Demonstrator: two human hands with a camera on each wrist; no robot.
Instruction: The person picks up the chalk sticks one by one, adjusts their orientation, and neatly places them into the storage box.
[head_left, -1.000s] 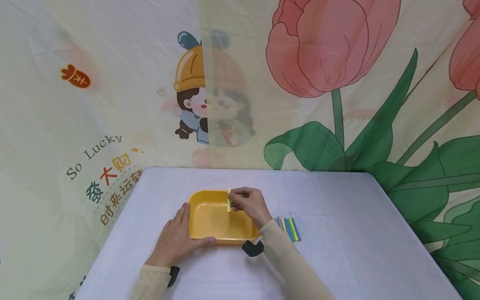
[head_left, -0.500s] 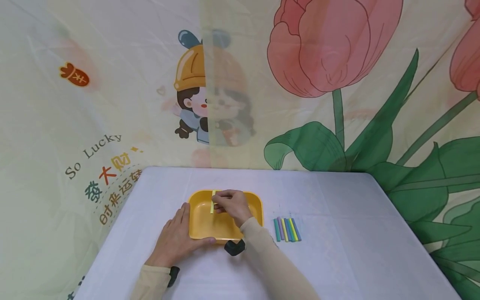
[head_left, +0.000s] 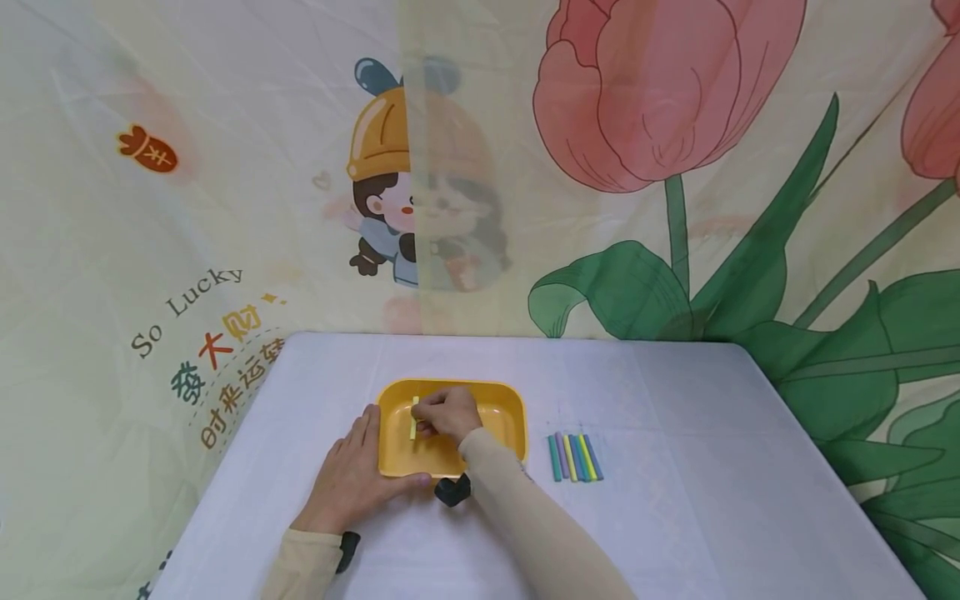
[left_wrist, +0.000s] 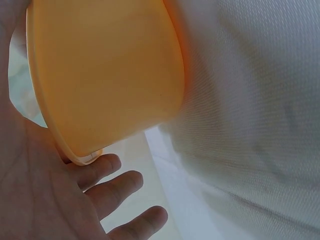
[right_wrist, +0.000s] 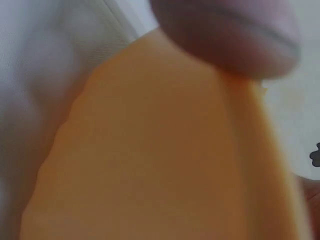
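A shallow yellow tray stands on the white table. My left hand rests against its front left corner, fingers straight along the left side and thumb along the front rim. In the left wrist view the tray's outer wall lies beside the palm. My right hand is over the left part of the tray, pinching a pale yellow chalk stick between thumb and fingertips. A blurred fingertip and the tray fill the right wrist view, where the chalk is hidden.
Several coloured chalk sticks in green, purple, yellow and blue lie side by side right of the tray. The white-covered table ends at a printed cloth backdrop.
My right hand has carried the yellow chalk stick leftward across the tray and lower toward its inside. The left hand has kept its place on the tray.
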